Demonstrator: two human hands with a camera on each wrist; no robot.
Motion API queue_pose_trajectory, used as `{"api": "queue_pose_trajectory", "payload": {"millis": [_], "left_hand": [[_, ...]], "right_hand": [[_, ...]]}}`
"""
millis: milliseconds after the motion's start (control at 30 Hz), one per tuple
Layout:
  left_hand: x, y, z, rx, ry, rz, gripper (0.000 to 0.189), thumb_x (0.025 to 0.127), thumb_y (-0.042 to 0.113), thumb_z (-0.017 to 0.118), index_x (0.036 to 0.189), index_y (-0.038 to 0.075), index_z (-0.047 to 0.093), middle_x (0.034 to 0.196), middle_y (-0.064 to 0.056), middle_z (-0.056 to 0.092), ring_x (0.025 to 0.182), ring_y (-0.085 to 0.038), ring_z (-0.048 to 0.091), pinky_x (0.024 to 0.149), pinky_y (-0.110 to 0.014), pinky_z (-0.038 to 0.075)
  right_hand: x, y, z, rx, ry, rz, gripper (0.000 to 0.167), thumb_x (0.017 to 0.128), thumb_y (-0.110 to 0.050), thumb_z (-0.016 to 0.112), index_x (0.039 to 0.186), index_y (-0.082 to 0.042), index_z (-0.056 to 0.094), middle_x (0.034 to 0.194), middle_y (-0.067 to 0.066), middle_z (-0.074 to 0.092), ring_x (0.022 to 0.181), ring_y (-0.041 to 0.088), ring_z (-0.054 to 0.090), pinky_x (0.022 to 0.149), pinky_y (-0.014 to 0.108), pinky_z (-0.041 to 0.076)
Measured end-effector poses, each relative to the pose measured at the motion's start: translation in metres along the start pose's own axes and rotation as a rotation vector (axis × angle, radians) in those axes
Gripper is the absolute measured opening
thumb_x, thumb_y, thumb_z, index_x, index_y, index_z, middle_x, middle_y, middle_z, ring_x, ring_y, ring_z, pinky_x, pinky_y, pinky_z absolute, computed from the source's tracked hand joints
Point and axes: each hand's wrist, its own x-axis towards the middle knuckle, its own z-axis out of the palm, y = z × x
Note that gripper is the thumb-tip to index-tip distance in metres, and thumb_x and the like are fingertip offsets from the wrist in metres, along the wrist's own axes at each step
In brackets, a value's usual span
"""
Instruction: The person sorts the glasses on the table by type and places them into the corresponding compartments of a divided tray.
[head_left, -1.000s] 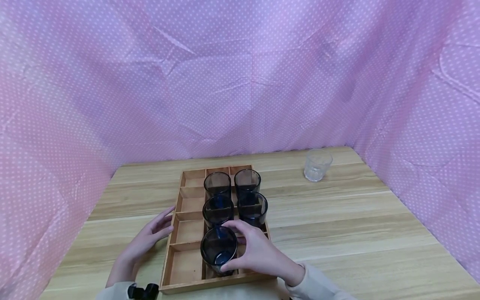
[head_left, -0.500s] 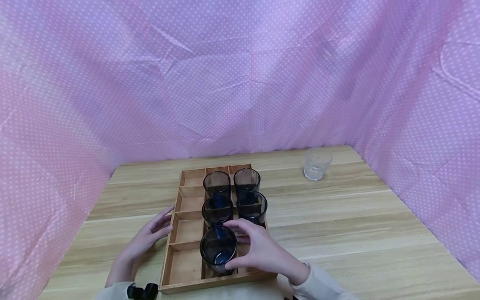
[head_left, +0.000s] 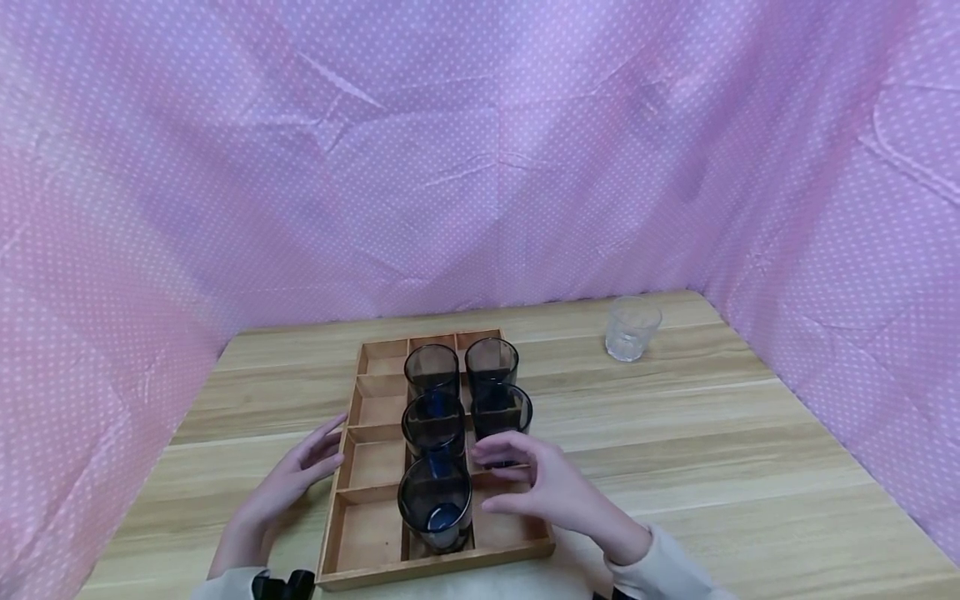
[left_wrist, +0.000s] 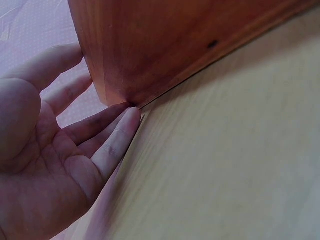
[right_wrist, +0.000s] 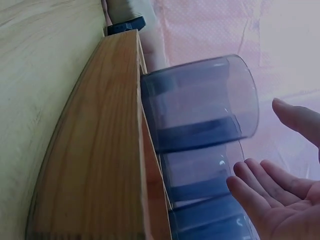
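Note:
A divided wooden tray (head_left: 375,575) lies on the table with several dark tinted drinking glasses standing upright in its middle and right columns. The nearest glass (head_left: 431,517) stands in the middle compartment of the front row. Just right of that glass is my right hand (head_left: 551,492), fingers spread and nothing in its grasp; in the right wrist view a gap shows between the hand (right_wrist: 285,200) and the glass (right_wrist: 200,105). My left hand (head_left: 288,479) rests at the tray's left side, its fingertips touching the outer wall (left_wrist: 150,50) low down in the left wrist view.
A clear glass (head_left: 632,329) stands alone at the back right of the wooden table (head_left: 712,467). Pink dotted cloth (head_left: 480,167) hangs behind the table and along both sides. The tray's left column (head_left: 371,525) holds no glasses.
My right hand has let go of the nearest dark glass and drawn away to the right. That glass stays in its compartment. The left hand keeps its place at the tray's side.

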Motion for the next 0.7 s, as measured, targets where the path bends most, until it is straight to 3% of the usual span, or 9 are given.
{"api": "queue_pose_trajectory", "payload": {"millis": [400,567,700], "left_hand": [[-0.001,-0.001,0.003,-0.027,-0.001,-0.001,0.063,0.1,0.019,0.053,0.154,0.01,0.022,0.15,-0.032,0.031,0.111,0.019,0.045,0.092,-0.009,0.039],[-0.002,0.001,0.004,-0.029,0.004,-0.004,0.064,0.1,0.02,0.054,0.154,0.01,0.022,0.15,-0.032,0.031,0.111,0.018,0.046,0.092,-0.009,0.039],[-0.002,0.001,0.006,-0.024,0.009,-0.01,0.064,0.099,0.02,0.054,0.154,0.01,0.023,0.15,-0.032,0.032,0.111,0.018,0.046,0.092,-0.009,0.039]], "right_hand": [[-0.012,0.002,-0.03,-0.02,0.019,0.05,0.048,0.084,-0.013,0.075,0.125,0.004,0.056,0.126,0.024,0.061,0.116,0.028,0.061,0.099,0.034,0.05],[-0.014,0.01,-0.046,-0.018,0.051,0.036,0.044,0.086,-0.009,0.072,0.122,0.01,0.055,0.121,0.032,0.061,0.111,0.027,0.064,0.091,0.028,0.054],[-0.015,0.014,-0.06,-0.029,0.092,0.041,0.044,0.087,-0.007,0.069,0.122,0.014,0.053,0.12,0.035,0.059,0.106,0.013,0.065,0.086,0.022,0.054]]}}
